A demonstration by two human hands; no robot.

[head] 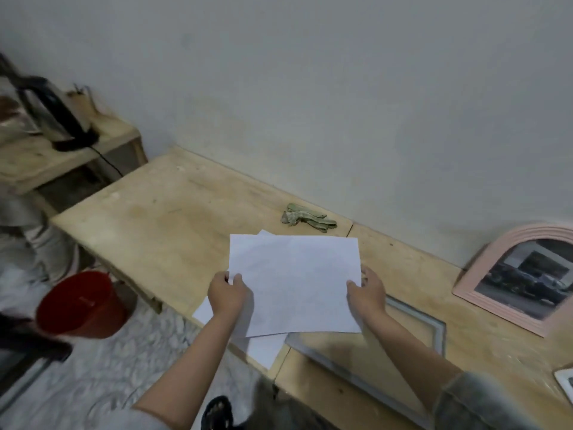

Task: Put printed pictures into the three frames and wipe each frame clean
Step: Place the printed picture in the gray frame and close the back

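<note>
Looking down at the wooden table [173, 212], I am seeing both hands pinching one white sheet [294, 283] above it; the left hand [228, 293] is gripping its left edge, the right hand [367, 294] its right; a pink arched frame [483, 274] is leaning against the wall; a green cloth [307, 221] is lying behind.

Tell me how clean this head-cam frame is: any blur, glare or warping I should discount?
Head view: dim, flat light with no harsh glare; the kettle and red bucket at the left edge are smeared; wide-angle bending tilts the table and wall; the sheet of paper held by the left hand and right hand reads blank white; the pink arched frame is soft.
</note>
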